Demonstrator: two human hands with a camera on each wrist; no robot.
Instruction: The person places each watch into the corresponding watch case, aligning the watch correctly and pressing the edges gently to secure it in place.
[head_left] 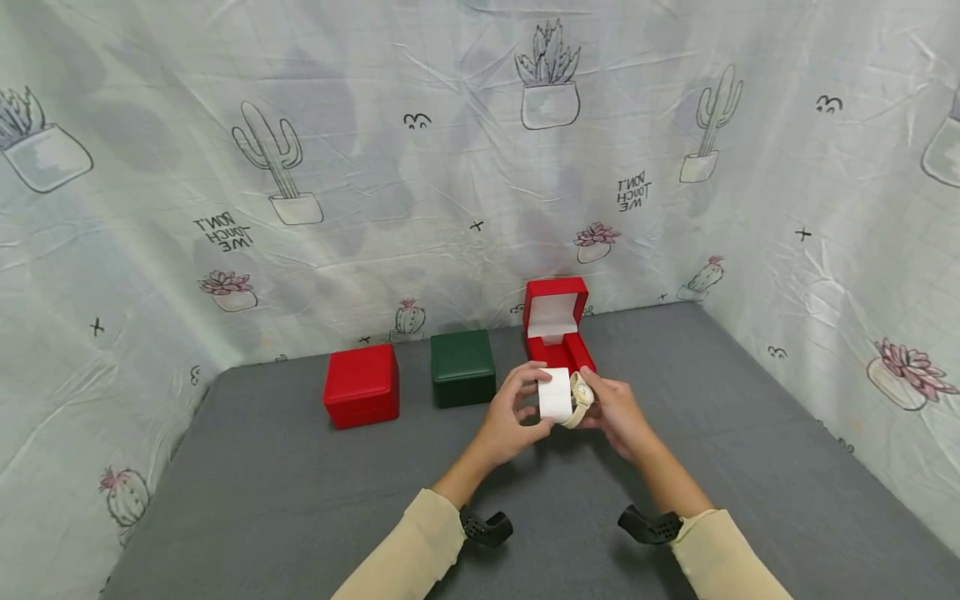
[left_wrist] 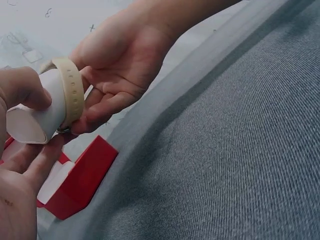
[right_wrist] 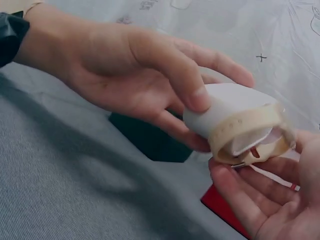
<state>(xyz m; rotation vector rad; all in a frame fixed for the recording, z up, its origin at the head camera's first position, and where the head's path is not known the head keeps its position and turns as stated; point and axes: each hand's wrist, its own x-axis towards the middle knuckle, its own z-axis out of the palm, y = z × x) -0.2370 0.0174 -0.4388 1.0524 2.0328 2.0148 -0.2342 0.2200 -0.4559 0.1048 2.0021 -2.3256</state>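
Observation:
My left hand (head_left: 510, 417) grips a white watch cushion (head_left: 555, 395) between thumb and fingers, above the table. A wristwatch with a cream strap (left_wrist: 72, 95) and a pale round dial (head_left: 582, 394) sits at the cushion's right end. In the right wrist view the strap (right_wrist: 250, 127) loops around that end, its buckle side low. My right hand (head_left: 618, 417) pinches the watch, thumb near the dial. A thin white strip with a red mark (right_wrist: 295, 187) hangs by the right fingers. Just behind the hands stands an open red box (head_left: 557, 321) with a white-lined lid.
A closed red box (head_left: 362, 386) stands at the left on the grey table (head_left: 300, 500), with a closed dark green box (head_left: 462, 368) between it and the open one. A pale cloth printed with cacti (head_left: 360, 167) hangs behind and along both sides.

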